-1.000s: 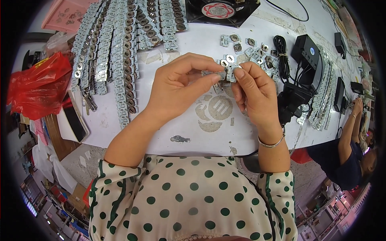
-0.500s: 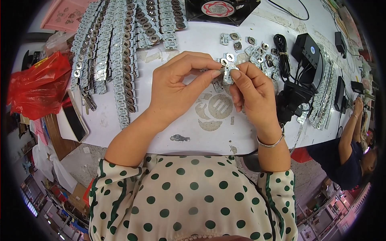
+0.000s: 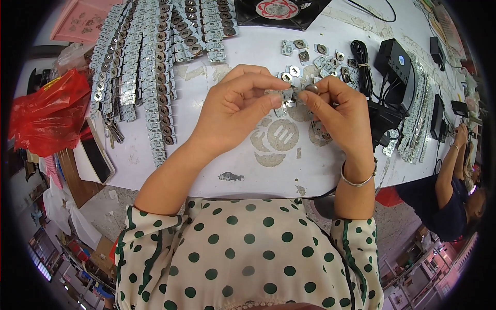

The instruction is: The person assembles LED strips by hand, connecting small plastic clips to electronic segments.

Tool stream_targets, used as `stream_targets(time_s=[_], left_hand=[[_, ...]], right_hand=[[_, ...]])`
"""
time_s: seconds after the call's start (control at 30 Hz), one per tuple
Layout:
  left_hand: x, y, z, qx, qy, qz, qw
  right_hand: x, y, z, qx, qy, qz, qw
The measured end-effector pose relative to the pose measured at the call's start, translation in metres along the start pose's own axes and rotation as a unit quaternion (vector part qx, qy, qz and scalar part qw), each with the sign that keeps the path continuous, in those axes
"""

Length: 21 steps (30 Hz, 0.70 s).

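A small pale circuit board (image 3: 285, 95) is pinched between the thumb and fingers of my left hand (image 3: 227, 111). Just to its right, my right hand (image 3: 341, 111) grips a small round metal disc (image 3: 311, 89) between thumb and forefinger. The disc looks like a coin cell, and its edge is close to the board; whether they touch I cannot tell. Loose small boards with round parts (image 3: 333, 66) lie scattered beyond my right hand, and a few sit just behind my fingertips.
Long strips of joined boards (image 3: 161, 77) cover the table's left side, with more strips (image 3: 416, 113) at right. A black fan (image 3: 281, 13) stands at the far edge. Nearby are a coiled black cable (image 3: 361, 67), a black box (image 3: 395, 64) and a red bag (image 3: 49, 113). Another person works at far right.
My right hand has shifted right, away from the board, and the round disc now shows in its fingers. The board in my left hand has moved slightly left and turned.
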State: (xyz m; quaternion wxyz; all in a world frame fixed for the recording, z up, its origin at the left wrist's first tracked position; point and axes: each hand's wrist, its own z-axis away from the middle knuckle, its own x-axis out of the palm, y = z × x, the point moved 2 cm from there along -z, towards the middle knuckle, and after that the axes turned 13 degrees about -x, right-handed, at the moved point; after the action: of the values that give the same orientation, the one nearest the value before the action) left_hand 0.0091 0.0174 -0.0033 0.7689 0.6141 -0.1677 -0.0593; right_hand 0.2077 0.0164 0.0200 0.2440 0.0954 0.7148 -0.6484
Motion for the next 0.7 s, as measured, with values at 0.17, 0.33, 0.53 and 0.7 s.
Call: stream_targets(time_s=[0.17,0.33,0.53,0.7], left_hand=[[-0.005,0.007,-0.001,-0.121,0.013,0.035,0.992],[-0.009,0.007,0.0,-0.111,0.016,0.003,0.994],[-0.012,0.011,-0.001,-0.146,-0.003,0.013,0.989],[-0.017,0.014,-0.001,-0.143,0.007,-0.007,0.99]], right_hand=[[0.003,-0.005,0.001,-0.011,0.021,0.0,1.0],[0.002,-0.011,0.002,0.041,-0.022,-0.139,0.989],[0.004,-0.012,0.001,0.073,-0.008,-0.196,0.978],[0.004,-0.012,0.002,0.072,-0.009,-0.196,0.978]])
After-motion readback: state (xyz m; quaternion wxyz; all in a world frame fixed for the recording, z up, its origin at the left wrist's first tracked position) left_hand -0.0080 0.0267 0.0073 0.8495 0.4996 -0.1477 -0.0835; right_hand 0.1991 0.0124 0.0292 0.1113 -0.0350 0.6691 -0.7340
